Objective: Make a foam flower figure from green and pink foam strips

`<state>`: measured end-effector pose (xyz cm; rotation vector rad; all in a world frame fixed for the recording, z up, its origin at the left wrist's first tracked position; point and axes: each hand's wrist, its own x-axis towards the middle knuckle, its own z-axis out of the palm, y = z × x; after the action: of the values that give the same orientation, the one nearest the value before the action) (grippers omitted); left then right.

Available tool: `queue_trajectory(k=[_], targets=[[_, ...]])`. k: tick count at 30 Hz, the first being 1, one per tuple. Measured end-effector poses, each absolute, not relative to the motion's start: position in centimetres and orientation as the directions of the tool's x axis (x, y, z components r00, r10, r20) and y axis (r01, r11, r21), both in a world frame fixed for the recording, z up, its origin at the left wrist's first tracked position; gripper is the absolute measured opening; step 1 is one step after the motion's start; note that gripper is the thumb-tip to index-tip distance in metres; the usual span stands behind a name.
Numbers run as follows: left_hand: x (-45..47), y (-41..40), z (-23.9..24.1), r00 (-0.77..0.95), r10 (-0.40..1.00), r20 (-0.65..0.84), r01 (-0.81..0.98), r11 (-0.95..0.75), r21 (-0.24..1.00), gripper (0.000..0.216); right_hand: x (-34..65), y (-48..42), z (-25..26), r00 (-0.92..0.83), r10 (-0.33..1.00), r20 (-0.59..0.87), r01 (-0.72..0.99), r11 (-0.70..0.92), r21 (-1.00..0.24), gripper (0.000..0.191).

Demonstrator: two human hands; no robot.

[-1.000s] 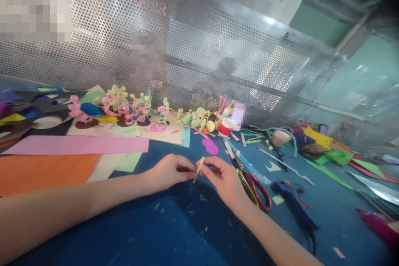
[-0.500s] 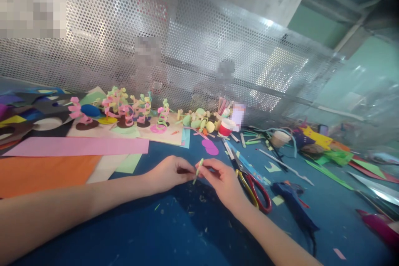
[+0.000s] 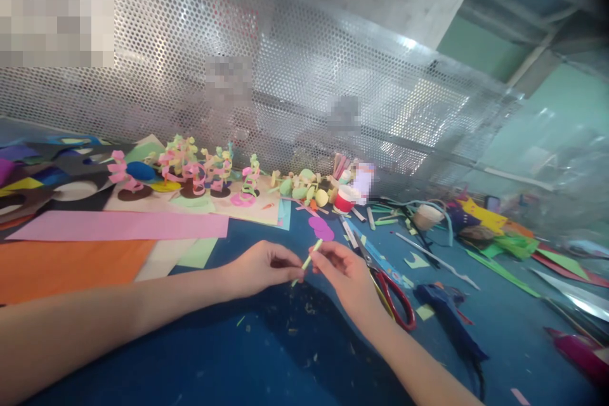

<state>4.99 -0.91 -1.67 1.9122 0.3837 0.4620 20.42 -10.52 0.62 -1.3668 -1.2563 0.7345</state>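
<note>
My two hands meet over the blue table (image 3: 228,361). Between them is a thin light green paper strip (image 3: 307,261), slanted up to the right. My left hand (image 3: 259,268) pinches its lower end with closed fingertips. My right hand (image 3: 345,276) pinches its upper part, fingers curled. Red-handled scissors (image 3: 390,288) lie just right of my right hand. A pink paper shape (image 3: 321,227) lies beyond the hands.
Pink (image 3: 124,226) and orange (image 3: 61,266) paper sheets lie at the left. Several curled paper figures (image 3: 190,171) stand along the perforated metal screen (image 3: 285,76). A dark blue glue gun (image 3: 447,311), a red and white cup (image 3: 343,200), strips and scraps litter the right side.
The green strip has tilted further to the right and my right hand has shifted slightly up and right. My left hand stays at its lower end.
</note>
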Motion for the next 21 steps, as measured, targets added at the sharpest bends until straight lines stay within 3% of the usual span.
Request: queue_trajectory(k=[10,21], targets=[[4.85,-0.91,-1.43,0.874,0.459,0.157,-0.052,-0.234,0.971,0.025,20.34,-10.82,0.75,0.165,0.976,0.140,0.136,0.118,-0.984,0.019],[4.67,-1.01,-0.69,0.883,0.461,0.089,-0.004,-0.181,0.983,0.028,20.80,-10.64,0.18,0.207,0.975,0.085,0.054,0.075,-0.996,0.025]])
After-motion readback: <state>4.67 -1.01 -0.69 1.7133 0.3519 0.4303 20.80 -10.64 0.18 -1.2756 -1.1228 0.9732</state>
